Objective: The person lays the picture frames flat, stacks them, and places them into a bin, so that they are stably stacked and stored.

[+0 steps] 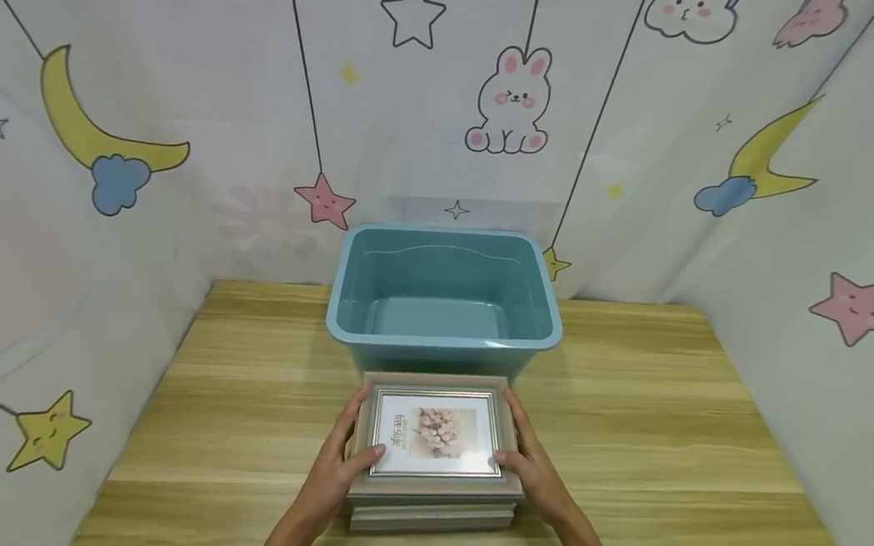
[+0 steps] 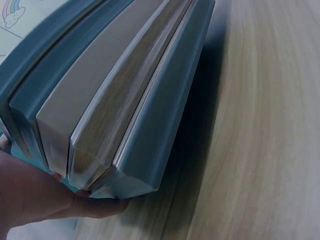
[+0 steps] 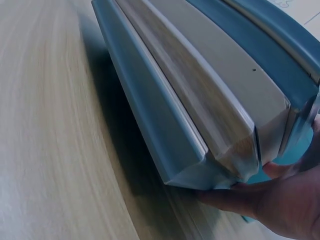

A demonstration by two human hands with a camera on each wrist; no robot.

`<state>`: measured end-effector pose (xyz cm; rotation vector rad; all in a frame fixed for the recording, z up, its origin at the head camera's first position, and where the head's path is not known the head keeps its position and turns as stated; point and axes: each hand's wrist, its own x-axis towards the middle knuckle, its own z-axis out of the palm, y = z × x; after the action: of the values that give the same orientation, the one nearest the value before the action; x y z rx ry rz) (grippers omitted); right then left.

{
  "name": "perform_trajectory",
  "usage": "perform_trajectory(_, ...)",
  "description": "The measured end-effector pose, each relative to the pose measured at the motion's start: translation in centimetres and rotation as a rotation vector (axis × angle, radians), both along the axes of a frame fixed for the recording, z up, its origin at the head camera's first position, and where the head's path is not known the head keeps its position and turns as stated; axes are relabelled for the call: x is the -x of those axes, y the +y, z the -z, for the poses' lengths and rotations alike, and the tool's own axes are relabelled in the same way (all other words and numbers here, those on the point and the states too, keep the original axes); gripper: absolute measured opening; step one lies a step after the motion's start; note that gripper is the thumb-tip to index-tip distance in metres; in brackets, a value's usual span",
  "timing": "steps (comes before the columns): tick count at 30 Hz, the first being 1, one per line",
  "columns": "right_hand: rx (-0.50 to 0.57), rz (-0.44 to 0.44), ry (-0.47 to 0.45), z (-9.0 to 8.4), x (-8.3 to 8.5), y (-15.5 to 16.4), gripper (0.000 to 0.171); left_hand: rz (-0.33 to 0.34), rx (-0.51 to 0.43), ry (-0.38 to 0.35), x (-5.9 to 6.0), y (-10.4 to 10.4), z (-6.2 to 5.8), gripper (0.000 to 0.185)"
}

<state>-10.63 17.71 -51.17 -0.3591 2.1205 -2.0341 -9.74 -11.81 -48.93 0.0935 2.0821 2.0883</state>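
Observation:
A stack of picture frames [image 1: 433,522] is between my two hands, just in front of a blue plastic bin [image 1: 444,341]. The top picture frame [image 1: 434,436] has a pale beige border, with flowers and lettering behind its glass. My left hand [image 1: 332,473] grips the stack's left side, thumb over the top frame. On the opposite side my right hand [image 1: 538,471] holds it the same way. Blue, grey and wood-grain edges of the frames [image 2: 107,95] show in both wrist views. Fingers of each hand reach down along the ends to the lowest blue frame [image 3: 150,95].
The bin stands at the back of the wood-grain table [image 1: 243,418], its inside bare. Behind it hangs a white curtain [image 1: 248,134] printed with stars, moons and a rabbit, which also closes off both sides.

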Motion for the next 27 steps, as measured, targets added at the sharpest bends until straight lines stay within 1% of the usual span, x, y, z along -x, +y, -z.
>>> perform_trajectory(3,0.022,0.016,-0.034,-0.3,-0.2,-0.2,0.087,-0.004,-0.009,0.003,-0.2,0.0,-0.3,0.081)
perform_trajectory(7,0.025,0.038,-0.058,-1.2,-0.9,-0.2,0.089,0.006,-0.014,-0.024,-0.5,0.2,-1.1,0.084)
perform_trajectory(9,0.027,0.047,-0.066,-2.0,-1.3,-0.2,0.088,0.011,-0.014,-0.041,-0.8,0.3,-1.7,0.084)
perform_trajectory(12,0.023,0.058,-0.104,-3.7,-2.0,-0.1,0.087,0.002,-0.021,-0.067,-1.3,0.5,-3.0,0.085)
perform_trajectory(15,0.023,0.063,-0.135,-5.8,-2.6,0.2,0.085,-0.015,-0.032,-0.077,-1.8,0.8,-4.6,0.087)
perform_trajectory(21,0.049,0.037,-0.121,-10.0,-3.2,0.8,0.082,-0.014,-0.061,-0.072,-2.7,1.1,-8.4,0.086)
perform_trajectory(25,0.057,0.020,-0.128,-13.1,-3.3,0.9,0.081,0.003,-0.091,-0.068,-2.8,0.8,-11.1,0.085)
perform_trajectory(27,0.051,0.017,-0.133,-14.7,-3.1,0.8,0.081,0.008,-0.099,-0.084,-2.8,0.7,-12.5,0.084)
